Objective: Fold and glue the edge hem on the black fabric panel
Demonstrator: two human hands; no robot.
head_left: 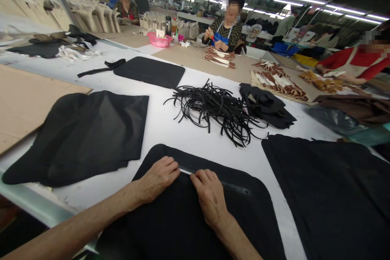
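Observation:
In front of me lies a black fabric or leather panel (183, 227) with rounded corners, on the white table. My left hand (161, 176) is closed, its curled fingers at an upper edge across the panel. Beside it, my right hand (210, 195) pinches the same edge with thumb and fingers. A thin white strip (185, 171) shows in the gap between the two hands. To the right of my right hand, a greyish, shiny band (236, 188) runs along the panel. My fingertips are partly hidden.
Black panels lie stacked at left (100, 134) and right (332, 187). Beyond my hands are a heap of narrow black strips (219, 107), folded black pieces (265, 105) and another black panel (149, 71). Co-workers sit across the table near brown pieces (280, 79) and a pink basket (160, 40).

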